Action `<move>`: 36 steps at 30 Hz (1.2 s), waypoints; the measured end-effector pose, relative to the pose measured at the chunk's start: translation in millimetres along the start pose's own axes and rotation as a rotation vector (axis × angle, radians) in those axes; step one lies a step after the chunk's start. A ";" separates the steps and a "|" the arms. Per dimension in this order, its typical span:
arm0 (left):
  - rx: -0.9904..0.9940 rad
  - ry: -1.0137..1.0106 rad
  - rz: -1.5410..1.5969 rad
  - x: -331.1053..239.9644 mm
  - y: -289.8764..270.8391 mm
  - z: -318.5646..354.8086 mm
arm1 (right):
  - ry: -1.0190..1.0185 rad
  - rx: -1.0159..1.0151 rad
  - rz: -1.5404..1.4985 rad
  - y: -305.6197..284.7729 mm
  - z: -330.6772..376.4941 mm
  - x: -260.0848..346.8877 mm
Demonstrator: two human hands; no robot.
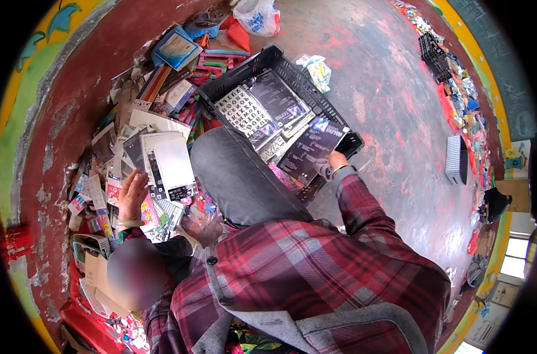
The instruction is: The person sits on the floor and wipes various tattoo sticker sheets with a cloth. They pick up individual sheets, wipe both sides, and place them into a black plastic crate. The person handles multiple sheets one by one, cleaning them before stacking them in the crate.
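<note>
Letter rows, on white sheet; pale print, on dark packet

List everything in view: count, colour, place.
Crate: one, black, upper centre
Packets: several, black and white, in crate
Dark packet: one, black, crate's right end
Card: one, white, left pile
Left pile: uncounted, multicoloured, by wall
Carrier bag: one, white, top
Small bag: one, white, beside crate
Bin: one, grey, right floor
Far clutter: uncounted, multicoloured, right wall
Jacket: one, red plaid, lower centre
Left hand: one, open, by left pile
Right hand: one, at dark packet
</note>
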State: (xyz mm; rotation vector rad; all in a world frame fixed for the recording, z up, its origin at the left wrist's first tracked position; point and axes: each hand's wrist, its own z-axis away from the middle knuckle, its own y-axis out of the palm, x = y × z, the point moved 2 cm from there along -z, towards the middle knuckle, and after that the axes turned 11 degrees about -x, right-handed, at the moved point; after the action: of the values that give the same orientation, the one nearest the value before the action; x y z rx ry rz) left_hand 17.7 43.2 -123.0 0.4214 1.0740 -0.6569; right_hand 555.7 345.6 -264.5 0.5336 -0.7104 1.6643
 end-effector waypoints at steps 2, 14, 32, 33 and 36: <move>-0.008 0.000 -0.051 9.2 -1.0 0.6 | 0.026 -0.013 0.185 9.9 -7.2 -18.3; -0.028 -0.010 -0.235 29.2 0.9 -1.5 | 0.004 -0.025 0.702 18.4 -27.7 -55.9; -0.389 0.133 -0.670 76.3 -49.3 -53.3 | -0.243 0.274 -0.531 134.5 90.9 168.7; -0.450 0.151 -0.739 74.5 -43.5 -56.3 | -0.283 0.363 -0.537 159.2 141.6 197.8; -0.509 0.046 -0.823 114.6 -61.0 -82.6 | -0.419 0.650 -0.497 236.4 209.4 234.9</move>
State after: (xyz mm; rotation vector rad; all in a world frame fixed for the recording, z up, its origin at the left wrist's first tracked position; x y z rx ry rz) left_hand -42.1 16.0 -262.2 -0.4846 1.4072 -1.0497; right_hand 269.7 332.7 5.5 1.4275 -0.2660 1.2903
